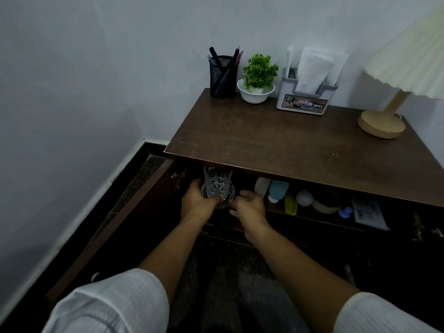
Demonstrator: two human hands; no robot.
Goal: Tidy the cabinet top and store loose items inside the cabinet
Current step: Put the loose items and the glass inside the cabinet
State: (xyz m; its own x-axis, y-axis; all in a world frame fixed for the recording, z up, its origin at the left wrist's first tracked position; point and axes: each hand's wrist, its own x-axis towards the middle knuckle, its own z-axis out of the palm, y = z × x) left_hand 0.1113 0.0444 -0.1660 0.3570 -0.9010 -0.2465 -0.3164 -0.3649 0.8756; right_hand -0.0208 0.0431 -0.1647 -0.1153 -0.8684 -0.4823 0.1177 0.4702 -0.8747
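A person's left hand [195, 200] has its fingers wrapped round a glass [217, 182] at the shelf's [300, 218] left end. The right hand [249, 206] is beside it, fingers loosely spread and holding nothing. Bottles [276, 189] already line the shelf. Only a pen pot [223, 78], plant [258, 75], paper holder [305, 97] and lamp [382, 123] stand along the cabinet top's [288, 150] back edge, so the tidying looks nearly done.

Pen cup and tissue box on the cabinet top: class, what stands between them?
A green plant in a white bowl, between pen cup and tissue box; head view shows it.
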